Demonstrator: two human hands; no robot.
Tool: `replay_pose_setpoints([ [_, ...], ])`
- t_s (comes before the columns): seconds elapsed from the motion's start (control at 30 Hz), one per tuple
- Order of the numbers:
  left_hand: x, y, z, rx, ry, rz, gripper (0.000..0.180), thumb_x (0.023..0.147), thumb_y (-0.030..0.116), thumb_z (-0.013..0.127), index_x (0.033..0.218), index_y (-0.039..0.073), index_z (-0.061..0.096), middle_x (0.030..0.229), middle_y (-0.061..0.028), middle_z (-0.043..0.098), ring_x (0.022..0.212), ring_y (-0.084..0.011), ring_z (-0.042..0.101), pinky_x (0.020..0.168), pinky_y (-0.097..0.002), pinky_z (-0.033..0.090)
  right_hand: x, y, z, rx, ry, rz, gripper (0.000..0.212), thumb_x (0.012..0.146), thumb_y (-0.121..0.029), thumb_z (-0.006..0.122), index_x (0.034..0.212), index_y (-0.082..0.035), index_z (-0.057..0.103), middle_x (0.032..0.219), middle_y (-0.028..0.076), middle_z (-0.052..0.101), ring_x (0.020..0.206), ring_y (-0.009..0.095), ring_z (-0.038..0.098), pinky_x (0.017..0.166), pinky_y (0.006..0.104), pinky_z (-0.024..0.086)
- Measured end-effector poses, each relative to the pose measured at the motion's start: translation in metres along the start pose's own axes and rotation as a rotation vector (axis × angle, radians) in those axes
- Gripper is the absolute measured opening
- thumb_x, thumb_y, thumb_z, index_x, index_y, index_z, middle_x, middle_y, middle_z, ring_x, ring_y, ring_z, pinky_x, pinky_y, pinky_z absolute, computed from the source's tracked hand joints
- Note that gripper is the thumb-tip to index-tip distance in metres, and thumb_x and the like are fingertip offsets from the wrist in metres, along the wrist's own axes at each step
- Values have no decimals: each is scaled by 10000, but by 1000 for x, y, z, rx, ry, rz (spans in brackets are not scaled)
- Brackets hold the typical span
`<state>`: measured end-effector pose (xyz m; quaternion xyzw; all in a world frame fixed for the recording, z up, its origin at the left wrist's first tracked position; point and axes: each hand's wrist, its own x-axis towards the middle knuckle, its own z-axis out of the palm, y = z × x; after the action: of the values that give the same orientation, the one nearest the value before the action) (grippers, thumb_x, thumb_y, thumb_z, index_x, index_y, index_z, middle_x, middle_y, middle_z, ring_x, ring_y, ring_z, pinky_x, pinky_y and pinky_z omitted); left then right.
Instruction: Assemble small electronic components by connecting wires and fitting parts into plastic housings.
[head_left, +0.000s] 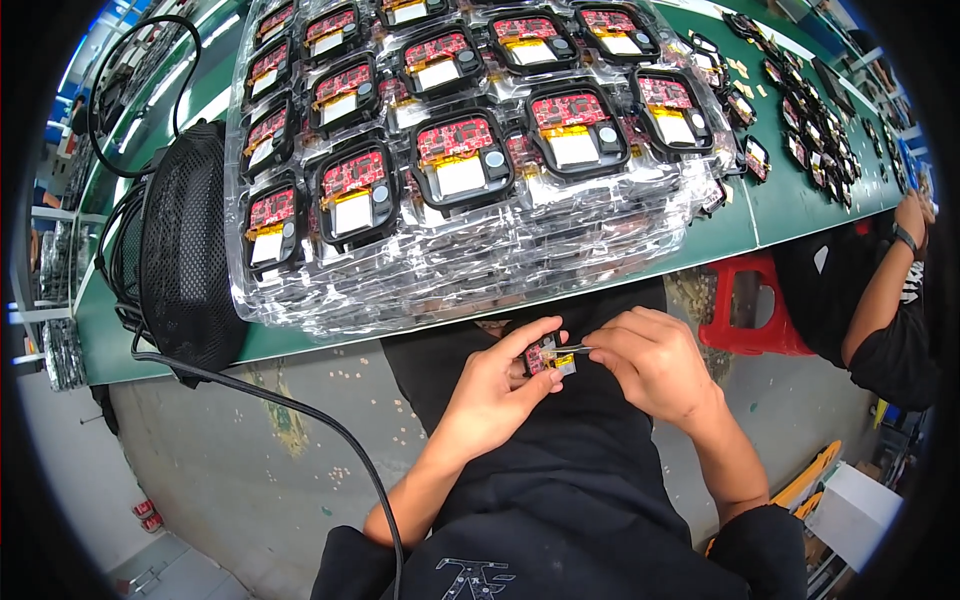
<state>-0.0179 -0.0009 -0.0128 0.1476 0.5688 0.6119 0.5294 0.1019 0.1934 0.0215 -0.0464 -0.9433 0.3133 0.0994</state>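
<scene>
Over my lap, just below the table edge, my left hand (485,402) is closed on a small black-framed device with a red circuit board (537,359). Thumb and fingers grip it from both sides. A silver battery piece with yellow tape (566,364) sticks out at its right side. My right hand (655,362) pinches thin metal tweezers (576,349), whose tips reach the board. Whether the tips grip anything there is too small to make out.
Stacked clear plastic trays (470,270) hold rows of similar devices on the green table (730,215). A black mesh bag (190,250) stands left, its cable (330,415) crossing beside my left arm. More devices (815,140) lie at right, near a red stool (735,310) and another person's arm (885,285).
</scene>
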Motion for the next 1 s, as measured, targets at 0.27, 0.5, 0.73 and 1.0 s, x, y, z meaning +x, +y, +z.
replay_pose_setpoints([
  [0.27,0,0,-1,-104,-18,-11,548,954,-91,674,1471,-27,504,1353,-171,640,1113,-191,677,919,-328,617,-3,13,-4,399,-140,257,119,868,-8,745,981,7,714,884,130,703,789,320,676,711,395,533],
  [0.5,2,-3,-6,-122,33,45,506,985,-58,632,1472,-21,499,1366,-157,638,1121,-185,682,941,-320,612,-8,22,1,260,45,316,216,898,42,695,1109,4,668,982,160,687,842,358,672,743,400,530],
  [0.73,4,-3,-7,-120,68,52,432,1038,-2,569,1463,-35,498,1361,-169,640,1138,-189,678,940,-332,623,2,20,7,32,-37,584,261,937,-21,662,1191,2,605,1063,228,693,950,469,666,764,540,519],
  [1.0,6,-3,-5,-131,112,71,385,1077,22,488,1457,-38,496,1372,-206,633,1178,-255,685,936,-365,631,-8,24,33,402,-21,559,236,1006,-158,662,1165,12,618,859,156,714,721,287,690,663,408,519],
])
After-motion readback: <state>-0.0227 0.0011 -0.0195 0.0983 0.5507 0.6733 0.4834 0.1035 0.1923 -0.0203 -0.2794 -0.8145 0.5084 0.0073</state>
